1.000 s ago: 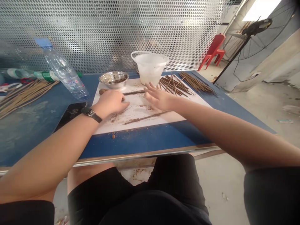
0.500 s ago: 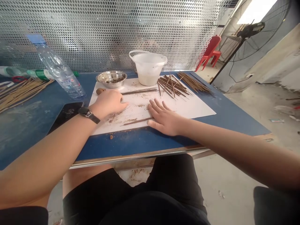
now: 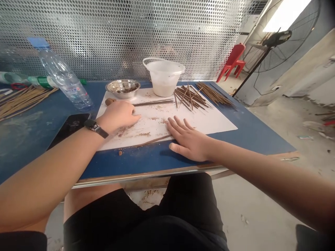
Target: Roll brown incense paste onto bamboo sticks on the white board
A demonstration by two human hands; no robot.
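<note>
My right hand (image 3: 187, 139) lies flat with fingers spread at the front edge of the white sheet (image 3: 217, 122), over the right end of a thin brown stick (image 3: 154, 140). My left hand (image 3: 120, 115) rests on the sheet's left part, fingers curled; what it holds, if anything, is hidden. Beside it are a brown lump (image 3: 110, 101) and a row of thin sticks (image 3: 154, 102). Brown crumbs lie between the hands. Behind stand a metal bowl (image 3: 123, 89) with dark bits and a white bucket (image 3: 164, 78). Coated brown sticks (image 3: 192, 97) are piled at the right.
A water bottle (image 3: 65, 78) and a black phone (image 3: 69, 129) are on the blue table (image 3: 125, 167) at the left, near tan strips (image 3: 23, 101). More brown sticks (image 3: 214, 94) lie at the back right. A perforated metal panel (image 3: 104, 35) stands behind.
My right hand has moved toward me, to the table's front side. The stick under it has shifted toward the sheet's front edge and looks slightly bent. My left hand has barely moved.
</note>
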